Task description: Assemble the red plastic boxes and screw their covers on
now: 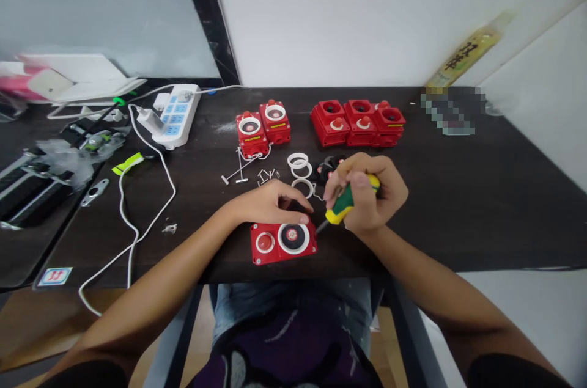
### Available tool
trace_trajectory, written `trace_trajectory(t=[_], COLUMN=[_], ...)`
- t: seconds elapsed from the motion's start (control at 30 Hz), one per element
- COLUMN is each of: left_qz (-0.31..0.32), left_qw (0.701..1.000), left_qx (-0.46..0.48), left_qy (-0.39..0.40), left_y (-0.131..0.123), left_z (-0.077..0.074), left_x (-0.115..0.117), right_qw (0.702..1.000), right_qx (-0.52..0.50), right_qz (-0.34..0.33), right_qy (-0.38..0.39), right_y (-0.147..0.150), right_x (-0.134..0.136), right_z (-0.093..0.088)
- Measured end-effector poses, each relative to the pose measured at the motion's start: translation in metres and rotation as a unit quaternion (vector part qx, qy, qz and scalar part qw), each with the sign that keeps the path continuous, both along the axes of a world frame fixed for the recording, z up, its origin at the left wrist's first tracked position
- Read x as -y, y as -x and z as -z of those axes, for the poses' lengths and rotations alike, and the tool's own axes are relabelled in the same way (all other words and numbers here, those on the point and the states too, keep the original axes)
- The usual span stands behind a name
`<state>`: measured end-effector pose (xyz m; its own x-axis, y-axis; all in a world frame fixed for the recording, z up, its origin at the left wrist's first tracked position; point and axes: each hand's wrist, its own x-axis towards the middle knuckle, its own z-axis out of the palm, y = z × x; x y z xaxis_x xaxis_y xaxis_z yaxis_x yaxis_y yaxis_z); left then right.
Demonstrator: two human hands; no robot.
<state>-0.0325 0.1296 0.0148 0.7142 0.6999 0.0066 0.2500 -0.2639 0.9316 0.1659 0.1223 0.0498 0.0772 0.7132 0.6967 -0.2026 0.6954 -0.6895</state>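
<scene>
A red alarm unit (275, 254) with a red dome and a black, white-ringed speaker lies flat near the desk's front edge. My left hand (275, 203) rests over its far edge, thumb on the speaker ring and fingers curved round the back. In my right hand (378, 198) is a screwdriver (340, 207) with a green and yellow handle. Its shaft slants down to the unit's right end; whether the tip sits in a screw is unclear. Just beyond lie white rings (301, 169), several loose screws (268, 176) and black round parts (326, 169), partly behind my right hand.
Two red alarm units (263, 125) with white rings and several red housings (360, 131) stand farther back. To the left are a power strip (177, 116), a white cable (132, 235) and metal hardware (41, 174). A yellow bottle (465, 58) is at the back right.
</scene>
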Motion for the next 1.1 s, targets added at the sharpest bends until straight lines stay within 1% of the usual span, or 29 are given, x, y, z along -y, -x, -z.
trace_trajectory(t=[0.07, 0.1, 0.17, 0.27, 0.37, 0.53, 0.77, 0.97, 1.0, 1.03, 1.07, 1.1], left_qz=[0.032, 0.041, 0.045, 0.037, 0.025, 0.01, -0.022, -0.024, -0.025, -0.025, -0.025, -0.022], left_qw=[0.999, 0.999, 0.999, 0.999, 1.0, 0.999, 0.999, 0.999, 0.999, 0.999, 0.999, 1.0], left_qx=[0.006, 0.009, 0.013, 0.006, -0.006, -0.025, -0.042, -0.029, -0.026, -0.023, -0.02, -0.017], left_qy=[0.013, 0.015, 0.015, 0.011, -0.001, -0.018, -0.026, -0.024, -0.022, -0.02, -0.017, -0.014], left_y=[0.0, 0.0, 0.0, 0.001, 0.003, 0.008, 0.012, 0.011, 0.011, 0.011, 0.011, 0.01], left_z=[0.001, 0.001, 0.0, -0.003, -0.006, -0.004, -0.003, -0.004, -0.004, -0.004, -0.004, -0.004], left_x=[0.0, 0.0, -0.001, -0.002, -0.003, -0.005, -0.008, -0.007, -0.007, -0.007, -0.007, -0.007], right_qw=[0.997, 0.996, 0.995, 0.997, 0.998, 0.998, 0.995, 0.994, 0.994, 0.994, 0.994, 0.992], right_qx=[-0.021, -0.025, -0.016, 0.009, 0.018, 0.031, 0.012, 0.047, 0.049, 0.053, 0.06, 0.069], right_qz=[-0.063, -0.084, -0.098, -0.077, -0.047, 0.001, 0.042, 0.056, 0.051, 0.031, -0.006, -0.057], right_qy=[0.027, 0.036, 0.031, -0.007, -0.028, -0.063, -0.093, -0.083, -0.085, -0.09, -0.091, -0.087], right_y=[0.002, 0.002, 0.003, 0.004, 0.004, 0.004, 0.003, 0.002, 0.002, 0.001, 0.001, 0.001], right_x=[0.012, 0.016, 0.022, 0.022, 0.018, 0.014, 0.009, 0.008, 0.009, 0.01, 0.01, 0.01], right_z=[-0.003, -0.004, -0.003, 0.002, 0.004, 0.004, 0.004, 0.005, 0.006, 0.006, 0.006, 0.005])
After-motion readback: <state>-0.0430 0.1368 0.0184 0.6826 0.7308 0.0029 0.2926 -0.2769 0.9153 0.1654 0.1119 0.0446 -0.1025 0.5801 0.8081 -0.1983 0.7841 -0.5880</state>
